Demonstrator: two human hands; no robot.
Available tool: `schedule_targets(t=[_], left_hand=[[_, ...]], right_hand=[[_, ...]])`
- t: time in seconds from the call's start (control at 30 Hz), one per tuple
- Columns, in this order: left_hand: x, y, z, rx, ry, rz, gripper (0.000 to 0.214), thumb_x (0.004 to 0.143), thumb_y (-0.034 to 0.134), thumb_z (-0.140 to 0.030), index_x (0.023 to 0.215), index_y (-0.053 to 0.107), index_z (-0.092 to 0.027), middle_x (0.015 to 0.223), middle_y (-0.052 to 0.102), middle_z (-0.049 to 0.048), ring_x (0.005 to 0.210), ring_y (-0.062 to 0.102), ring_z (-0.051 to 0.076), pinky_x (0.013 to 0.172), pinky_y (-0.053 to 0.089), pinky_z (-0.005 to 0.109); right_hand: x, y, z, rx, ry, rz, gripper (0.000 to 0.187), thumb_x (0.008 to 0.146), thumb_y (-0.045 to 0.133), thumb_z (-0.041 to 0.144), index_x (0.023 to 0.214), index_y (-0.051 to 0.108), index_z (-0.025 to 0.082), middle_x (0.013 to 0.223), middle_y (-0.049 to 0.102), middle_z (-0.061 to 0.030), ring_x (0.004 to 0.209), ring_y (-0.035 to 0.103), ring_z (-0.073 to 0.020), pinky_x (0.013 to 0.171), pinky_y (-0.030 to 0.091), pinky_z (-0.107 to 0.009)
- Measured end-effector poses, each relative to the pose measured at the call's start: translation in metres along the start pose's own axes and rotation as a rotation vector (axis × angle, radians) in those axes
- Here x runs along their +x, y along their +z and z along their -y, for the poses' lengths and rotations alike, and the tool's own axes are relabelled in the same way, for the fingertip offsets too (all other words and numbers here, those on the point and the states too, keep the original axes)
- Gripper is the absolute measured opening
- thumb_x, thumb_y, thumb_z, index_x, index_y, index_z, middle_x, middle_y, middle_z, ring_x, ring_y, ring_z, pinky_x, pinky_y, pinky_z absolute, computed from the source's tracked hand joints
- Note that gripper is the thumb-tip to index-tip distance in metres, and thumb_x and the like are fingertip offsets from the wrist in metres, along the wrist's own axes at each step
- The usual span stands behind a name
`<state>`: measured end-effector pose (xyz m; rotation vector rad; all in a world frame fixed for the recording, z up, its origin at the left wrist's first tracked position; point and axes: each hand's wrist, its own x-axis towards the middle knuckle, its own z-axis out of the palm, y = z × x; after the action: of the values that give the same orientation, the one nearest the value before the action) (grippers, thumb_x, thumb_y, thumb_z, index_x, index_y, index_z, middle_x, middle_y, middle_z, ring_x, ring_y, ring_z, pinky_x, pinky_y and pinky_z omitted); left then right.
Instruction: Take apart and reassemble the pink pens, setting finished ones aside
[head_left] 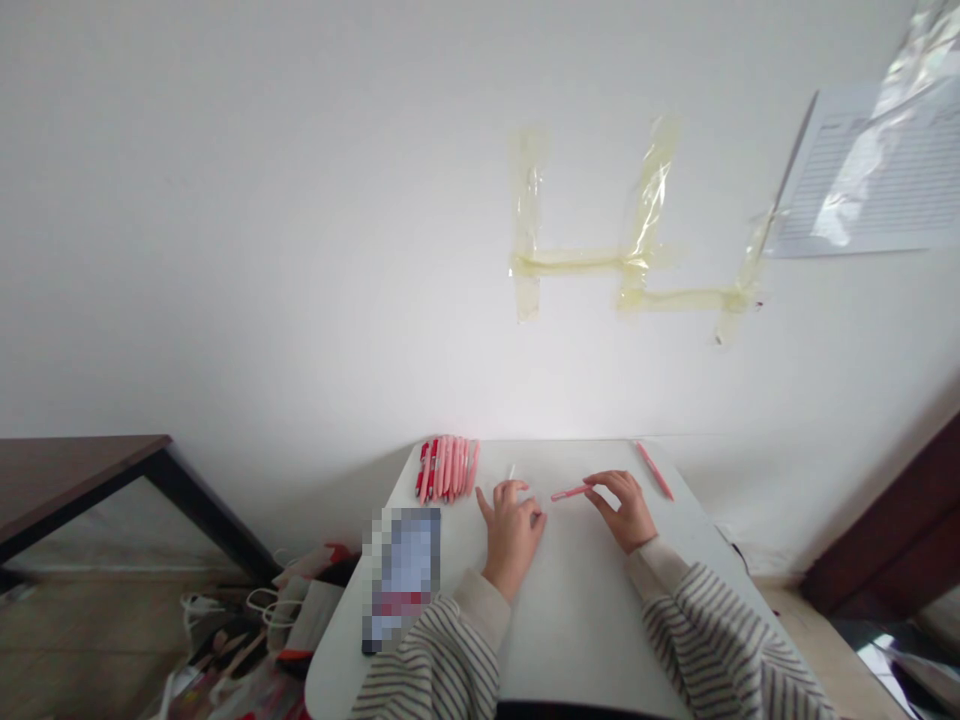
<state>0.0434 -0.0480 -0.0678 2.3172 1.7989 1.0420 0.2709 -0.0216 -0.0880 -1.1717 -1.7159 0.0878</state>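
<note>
Use the pile (450, 470) of pink and red pens on the bench (585, 620) as your reference. The pen (570, 493) in hand is to the right of the pile and slightly nearer you, with its pale end directed toward the pile. Your right hand (621, 508), farther right of the pile, has its fingers closed in a pinch on the pen's opposite end. Your left hand (514, 535) is just right of the pile and nearer you; its fingers are partly curled, the outermost spread toward the pile. Whether they grip anything cannot be told: a white piece (512, 471) shows right of the pile, just beyond them, and the hand hides what lies beneath. The spare pen (656, 472) lies well to the right of the pile. A blurred slab (409, 570) lies nearer you than the pile. For good control, pinch the pen firmly enough to prevent rolling, but do not squeeze hard; a slim, smooth barrel is likely to twist between the fingers. Leave the pale end exposed so that you can see its alignment. Steady the left wrist on the bench and bring small parts into view before applying force. Hold the left sleeve clear of the slab and the outermost finger clear of the pile, as a knock could scatter the pens.
</note>
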Motion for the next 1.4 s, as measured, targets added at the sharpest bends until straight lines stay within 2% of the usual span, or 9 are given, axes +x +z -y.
schedule_targets(t=[0.67, 0.93, 1.23, 1.4], left_hand=[[0.0027, -0.0004, 0.0008, 0.018, 0.002, 0.015, 0.003, 0.08, 0.076, -0.026, 0.078, 0.075, -0.027, 0.123, 0.064, 0.0036, 0.126, 0.052, 0.027, 0.121, 0.009, 0.074], [0.0033, -0.0024, -0.0002, 0.011, -0.017, 0.033, 0.003, 0.08, 0.076, -0.025, 0.079, 0.075, -0.028, 0.122, 0.064, 0.0032, 0.126, 0.051, 0.027, 0.121, 0.008, 0.073], [0.0029, -0.0018, 0.0007, 0.01, -0.017, 0.026, 0.006, 0.078, 0.078, -0.025, 0.081, 0.073, -0.028, 0.123, 0.064, 0.0019, 0.126, 0.051, 0.026, 0.122, 0.008, 0.072], [0.0021, -0.0021, 0.0015, 0.003, -0.023, 0.027, 0.004, 0.078, 0.077, -0.025, 0.08, 0.073, -0.028, 0.123, 0.064, 0.0033, 0.125, 0.051, 0.027, 0.121, 0.007, 0.073]], right_hand=[[-0.0006, 0.0005, -0.0011, -0.017, 0.008, 0.002, 0.026, 0.094, 0.061, 0.05, 0.097, 0.076, 0.028, 0.096, 0.077, -0.0068, 0.095, 0.067, -0.0266, 0.091, 0.051, -0.047], [-0.0006, 0.0016, 0.0005, 0.059, 0.072, 0.002, 0.03, 0.094, 0.061, 0.054, 0.097, 0.076, 0.028, 0.097, 0.077, -0.0075, 0.097, 0.067, -0.0273, 0.093, 0.051, -0.05], [-0.0018, 0.0042, -0.0026, 0.078, 0.106, -0.042, 0.034, 0.093, 0.059, 0.056, 0.1, 0.076, 0.027, 0.094, 0.075, -0.0084, 0.094, 0.066, -0.0265, 0.091, 0.054, -0.049], [-0.0027, 0.0053, -0.0014, 0.083, 0.122, 0.001, 0.033, 0.094, 0.058, 0.052, 0.103, 0.077, 0.027, 0.088, 0.074, -0.0078, 0.09, 0.065, -0.0263, 0.09, 0.053, -0.049]])
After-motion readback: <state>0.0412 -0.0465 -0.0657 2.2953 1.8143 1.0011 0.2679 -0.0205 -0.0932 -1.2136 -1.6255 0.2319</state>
